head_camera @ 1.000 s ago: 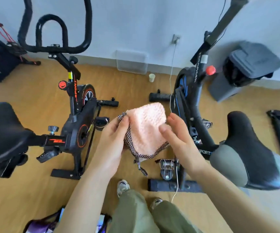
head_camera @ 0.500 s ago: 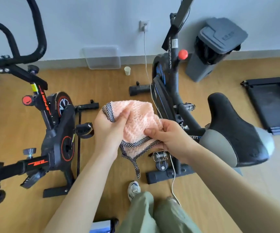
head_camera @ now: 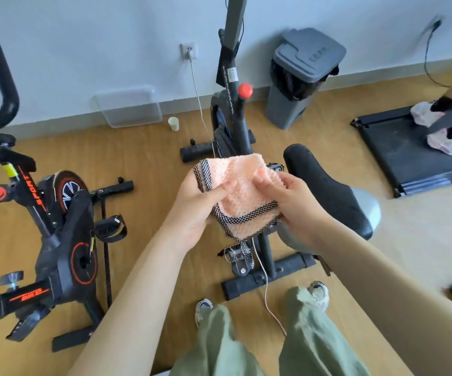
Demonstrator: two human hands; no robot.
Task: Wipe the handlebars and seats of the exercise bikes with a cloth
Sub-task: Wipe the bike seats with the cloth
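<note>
Pinching pink cloth with curled fingers of left hand and right hand, just at nine o'clock of black seat.

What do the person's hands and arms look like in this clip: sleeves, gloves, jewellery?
The left hand and right hand are bare, with no gloves, rings or watch visible. Both forearms are uncovered as far as the frame shows, and no sleeve comes into view. They carry no bands, markings or cables.

Both hands, left hand and right hand, grip pink cloth | black seat just right | orange-trimmed bike left | lidded bin far, possibly lined
</note>
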